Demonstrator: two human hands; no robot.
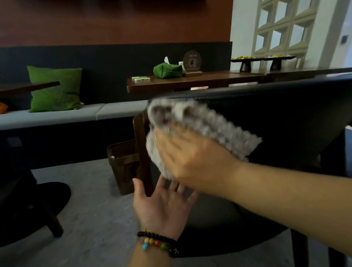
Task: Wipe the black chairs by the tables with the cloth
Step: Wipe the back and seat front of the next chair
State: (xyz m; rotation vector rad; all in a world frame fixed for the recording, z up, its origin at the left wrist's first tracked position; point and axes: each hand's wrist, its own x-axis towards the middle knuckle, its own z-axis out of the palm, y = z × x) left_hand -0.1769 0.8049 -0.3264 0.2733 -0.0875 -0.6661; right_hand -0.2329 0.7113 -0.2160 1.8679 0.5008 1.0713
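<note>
Wiping step: right hand (192,153), fingers flat, presses the grey cloth (203,123) against the black chair (283,114) backrest's left end; left hand (165,202) spread open below. Next, probably a sweep rightward along the backrest.

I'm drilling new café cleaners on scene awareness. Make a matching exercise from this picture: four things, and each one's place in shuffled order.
Things:
1. cloth
2. green cushion
3. tissue pouch
4. brown bin

Places:
A. on the floor beside the chair
B. on the wooden table
C. on the bench seat
D. pressed on the black chair back by the right hand

Pairs: 1-D, 2-C, 3-B, 4-A
</note>
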